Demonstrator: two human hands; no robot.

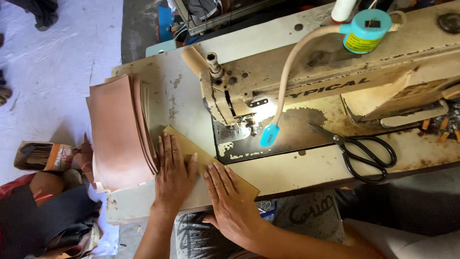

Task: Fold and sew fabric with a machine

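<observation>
Tan card strip (211, 165) lies under two flat, open hands, left (173, 175) and right (230, 201), beside perhaps six stacked leather pieces (120, 134).

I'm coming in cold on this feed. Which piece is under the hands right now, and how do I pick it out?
Start at the sewing machine and drop to its worn table. At the near edge, the left hand and right hand press flat on a tan strip. Unlike the pinkish stack beside it, it is single, narrow and angled toward the needle.
</observation>
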